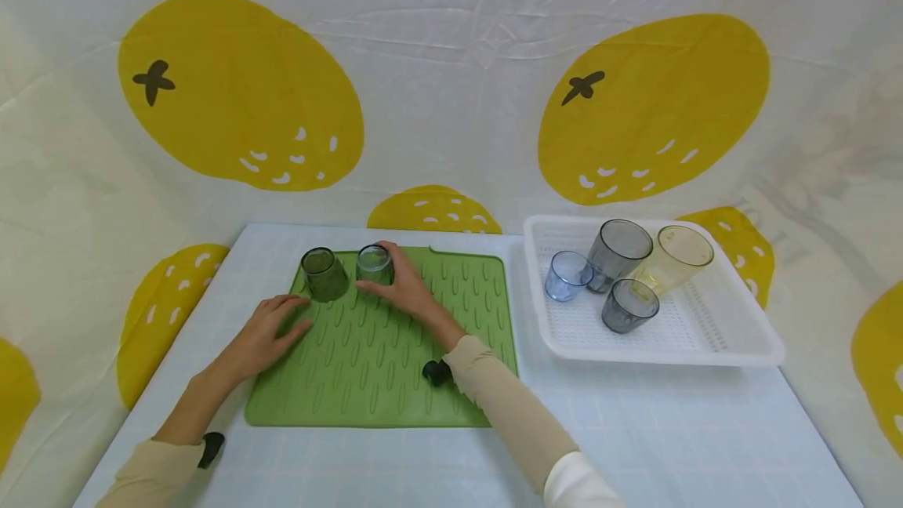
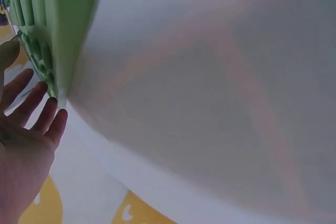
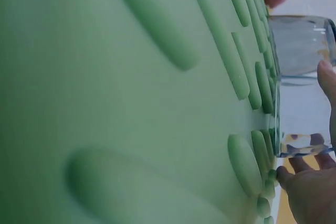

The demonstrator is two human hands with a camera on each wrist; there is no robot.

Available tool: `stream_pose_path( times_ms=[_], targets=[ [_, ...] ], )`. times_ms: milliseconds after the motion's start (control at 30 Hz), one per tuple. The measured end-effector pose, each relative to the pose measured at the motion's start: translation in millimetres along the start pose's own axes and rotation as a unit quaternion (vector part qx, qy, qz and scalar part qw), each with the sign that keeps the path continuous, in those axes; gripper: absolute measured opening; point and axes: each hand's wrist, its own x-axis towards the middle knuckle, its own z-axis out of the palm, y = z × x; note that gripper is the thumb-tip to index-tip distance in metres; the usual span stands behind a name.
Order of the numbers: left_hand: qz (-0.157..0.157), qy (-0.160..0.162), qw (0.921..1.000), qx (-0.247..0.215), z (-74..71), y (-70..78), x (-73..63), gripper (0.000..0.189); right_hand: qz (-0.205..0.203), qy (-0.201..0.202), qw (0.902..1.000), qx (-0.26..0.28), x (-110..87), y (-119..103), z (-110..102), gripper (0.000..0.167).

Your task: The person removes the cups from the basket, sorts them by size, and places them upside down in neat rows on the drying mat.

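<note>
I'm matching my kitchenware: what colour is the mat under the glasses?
The mat is green; it shows best in the head view.

Beyond the far edge of the light-blue table [image 1: 677,437] hung a pale, creased sheet [image 1: 451,124] printed with large yellow fruits [image 1: 240,92], which also ran along the surface's left and right edges.

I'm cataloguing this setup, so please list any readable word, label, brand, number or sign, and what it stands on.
None: no word, label, brand or number is readable on the pale clear glass tumbler, the other tinted tumblers, the green ridged rectangular mat or the white perforated plastic basket. The dark crosses on the yellow printed fruits are pattern, not lettering.
</note>
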Motion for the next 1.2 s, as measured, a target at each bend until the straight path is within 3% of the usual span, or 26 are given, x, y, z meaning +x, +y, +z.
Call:
stream_pose_path(
  times_ms=[400,533,633,767,867,1000,1200],
  targets=[
    [0.018,-0.013,0.9997,0.004,-5.0,-6.8,-1.0,0.04,0.018,0.007,0.9998,-0.011,0.2,-0.7,5.9,0.078],
    [0.02,-0.036,0.9991,-0.01,-6.6,-13.4,-0.3,0.041,0.024,0.012,0.9994,0.023,-1.1,-3.8,4.9,0.078],
    [-0.004,-0.06,0.9978,-0.026,-8.1,-18.7,-1.3,0.042,0.028,0.015,0.9989,0.033,-1.6,-5.0,4.7,0.077],
    [-0.052,-0.085,0.9942,-0.041,-11.6,-20.0,-3.4,0.044,0.026,0.019,0.9994,0.008,-0.5,-4.2,6.1,0.076],
    [-0.064,-0.088,0.993,-0.046,-12.2,-20.5,-4.3,0.044,0.018,0.02,0.9996,0.001,-0.2,-3.5,7.8,0.075],
    [-0.055,-0.084,0.9937,-0.051,-10.7,-21.9,-5.1,0.042,0.014,0.021,0.9997,-0.003,-0.4,-2.3,9.6,0.077],
    [-0.011,-0.071,0.9967,-0.038,-8.6,-25.0,-7.5,0.038,-0.001,0.017,0.9997,-0.019,-0.7,-3.6,10.2,0.077]
  ],
)
